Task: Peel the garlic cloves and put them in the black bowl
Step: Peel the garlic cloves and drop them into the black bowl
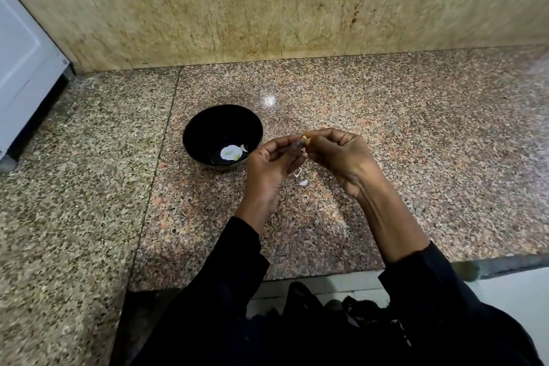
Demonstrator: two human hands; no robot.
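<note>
Both hands, left (pixel 269 168) and right (pixel 341 157), grip one garlic clove (pixel 306 140); black bowl (pixel 222 116) holds perhaps two.

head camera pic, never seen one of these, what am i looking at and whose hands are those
There is no machine here. The one picture comes from a wide-angle camera worn on a person's head, looking forward and down, so the two arms in dark sleeves are the wearer's own. The left hand and right hand meet above a speckled granite counter and together pinch a small garlic clove, which they seem to be peeling. To their left stands a black bowl holding pale garlic pieces. A few white skin scraps lie on the counter under the hands. Behind is a beige stone wall, and a white appliance stands at the far left.
</note>
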